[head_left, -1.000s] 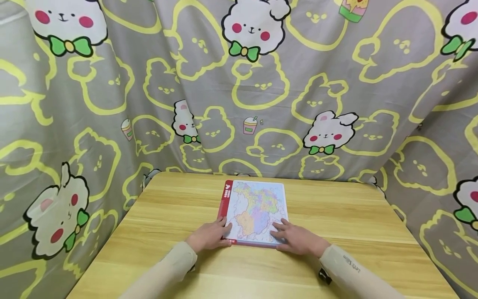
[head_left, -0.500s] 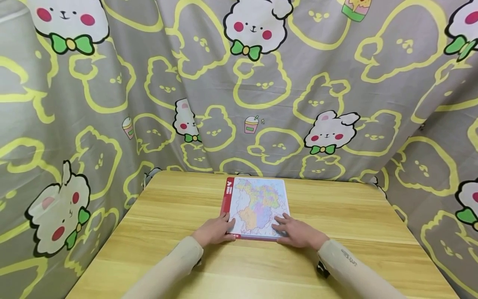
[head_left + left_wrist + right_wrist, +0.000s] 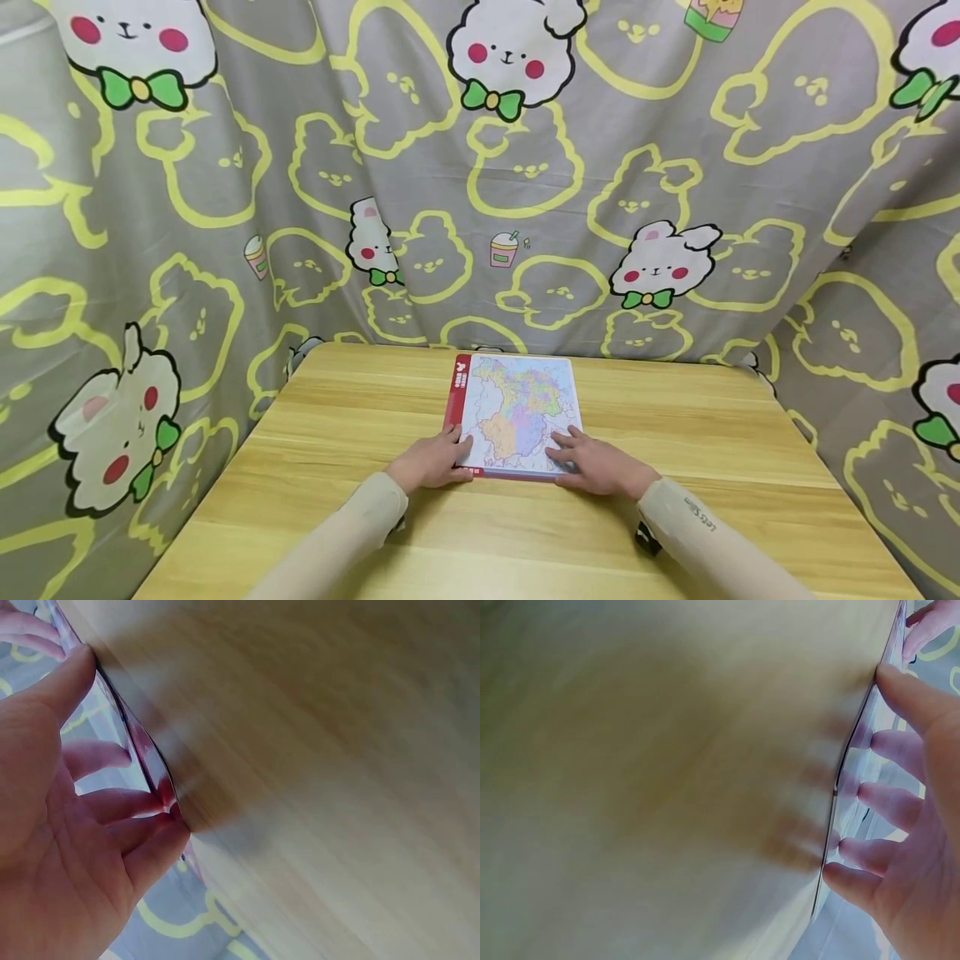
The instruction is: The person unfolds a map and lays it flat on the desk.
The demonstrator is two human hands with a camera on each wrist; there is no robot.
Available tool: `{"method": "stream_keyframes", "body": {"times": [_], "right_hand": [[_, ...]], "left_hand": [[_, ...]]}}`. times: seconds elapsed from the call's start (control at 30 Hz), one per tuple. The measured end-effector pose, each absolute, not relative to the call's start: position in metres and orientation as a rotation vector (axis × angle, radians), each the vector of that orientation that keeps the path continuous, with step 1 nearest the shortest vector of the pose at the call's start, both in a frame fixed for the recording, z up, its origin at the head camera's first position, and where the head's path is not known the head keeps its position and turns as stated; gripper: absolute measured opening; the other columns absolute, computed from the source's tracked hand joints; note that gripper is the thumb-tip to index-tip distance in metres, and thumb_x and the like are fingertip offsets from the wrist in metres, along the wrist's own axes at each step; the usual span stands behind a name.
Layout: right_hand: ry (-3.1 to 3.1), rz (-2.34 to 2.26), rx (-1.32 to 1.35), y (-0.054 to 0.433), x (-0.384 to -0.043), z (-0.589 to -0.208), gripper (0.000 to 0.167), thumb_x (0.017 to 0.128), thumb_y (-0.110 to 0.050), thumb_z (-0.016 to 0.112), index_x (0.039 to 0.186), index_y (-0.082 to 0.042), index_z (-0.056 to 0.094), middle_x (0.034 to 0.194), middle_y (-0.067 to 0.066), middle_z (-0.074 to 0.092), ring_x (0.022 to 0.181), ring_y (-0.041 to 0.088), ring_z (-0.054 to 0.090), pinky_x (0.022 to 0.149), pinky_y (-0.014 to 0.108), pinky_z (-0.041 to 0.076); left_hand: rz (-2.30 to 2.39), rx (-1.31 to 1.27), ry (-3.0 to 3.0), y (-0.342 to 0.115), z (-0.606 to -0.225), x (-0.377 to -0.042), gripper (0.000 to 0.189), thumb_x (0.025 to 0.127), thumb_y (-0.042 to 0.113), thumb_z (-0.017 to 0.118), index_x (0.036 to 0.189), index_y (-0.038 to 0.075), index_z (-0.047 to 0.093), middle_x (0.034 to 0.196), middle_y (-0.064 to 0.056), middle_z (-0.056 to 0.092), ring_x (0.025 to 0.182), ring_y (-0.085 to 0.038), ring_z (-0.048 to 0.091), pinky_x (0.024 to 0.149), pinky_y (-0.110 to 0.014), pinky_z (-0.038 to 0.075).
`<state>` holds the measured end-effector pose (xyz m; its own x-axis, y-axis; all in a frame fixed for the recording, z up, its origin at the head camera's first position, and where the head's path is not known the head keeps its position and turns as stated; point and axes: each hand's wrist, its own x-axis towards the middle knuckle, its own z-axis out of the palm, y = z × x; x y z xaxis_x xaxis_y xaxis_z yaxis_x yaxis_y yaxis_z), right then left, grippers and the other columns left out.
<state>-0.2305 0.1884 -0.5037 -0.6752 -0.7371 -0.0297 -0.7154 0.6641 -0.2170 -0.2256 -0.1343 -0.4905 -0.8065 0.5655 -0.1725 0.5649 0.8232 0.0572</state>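
Observation:
A flat, thin map board point(image 3: 517, 408) with a coloured map and a red strip down its left side lies on the wooden table. In the head view my left hand point(image 3: 429, 462) rests at its near left corner, fingers spread over the left edge and thumb at the near edge. My right hand point(image 3: 600, 465) touches the near right corner in the same way. Both wrist views show extended fingers on the glossy board, the left hand point(image 3: 75, 802) and the right hand point(image 3: 915, 795) each with the thumb at its edge. Neither hand is curled round it.
The wooden table point(image 3: 675, 417) extends on both sides of the board and in front of it. A grey curtain point(image 3: 420, 167) with yellow outlines and white cartoon animals hangs behind the table and along both sides.
Over the last second the map board has slid a little away from me and slightly right, both hands staying on its near corners. It has barely moved in the latest half second.

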Motion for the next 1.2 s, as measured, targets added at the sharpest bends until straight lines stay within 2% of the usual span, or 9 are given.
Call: {"method": "stream_keyframes", "body": {"times": [0.23, 0.53, 0.83, 1.2], "right_hand": [[2.771, -0.257, -1.217, 0.186, -0.228, -0.498, 0.05, 0.094, -0.036, 0.057, 0.134, -0.005, 0.054, 0.142, 0.021, 0.041, 0.13, 0.051, 0.03, 0.101, 0.055, 0.034], [2.785, -0.263, -1.259, 0.176, -0.227, -0.492, 0.051, 0.095, -0.035, 0.055, 0.136, -0.005, 0.052, 0.143, 0.021, 0.041, 0.132, 0.047, 0.03, 0.102, 0.053, 0.033], [2.775, -0.245, -1.29, 0.142, -0.231, -0.485, 0.053, 0.095, -0.038, 0.056, 0.137, -0.006, 0.051, 0.144, 0.018, 0.041, 0.134, 0.044, 0.029, 0.105, 0.05, 0.031], [2.755, -0.178, -1.35, 0.098, -0.24, -0.482, 0.055, 0.094, -0.041, 0.055, 0.138, -0.008, 0.05, 0.146, 0.016, 0.039, 0.133, 0.04, 0.032, 0.102, 0.046, 0.036]], "left_hand": [[0.086, 0.883, 2.822, -0.142, -0.492, -0.227, 0.068, 0.09, 0.047, 0.059, 0.142, 0.006, 0.042, 0.148, -0.021, 0.033, 0.136, -0.034, 0.03, 0.101, -0.046, 0.037], [0.167, 0.89, 2.805, -0.159, -0.495, -0.229, 0.07, 0.09, 0.047, 0.058, 0.141, 0.001, 0.043, 0.148, -0.023, 0.032, 0.136, -0.037, 0.028, 0.102, -0.047, 0.036], [0.178, 0.857, 2.787, -0.166, -0.496, -0.231, 0.067, 0.092, 0.044, 0.057, 0.143, 0.002, 0.04, 0.15, -0.02, 0.029, 0.138, -0.036, 0.025, 0.104, -0.047, 0.033], [0.156, 0.872, 2.791, -0.166, -0.493, -0.229, 0.065, 0.094, 0.044, 0.054, 0.143, 0.003, 0.041, 0.149, -0.02, 0.031, 0.137, -0.036, 0.027, 0.103, -0.047, 0.034]]}}
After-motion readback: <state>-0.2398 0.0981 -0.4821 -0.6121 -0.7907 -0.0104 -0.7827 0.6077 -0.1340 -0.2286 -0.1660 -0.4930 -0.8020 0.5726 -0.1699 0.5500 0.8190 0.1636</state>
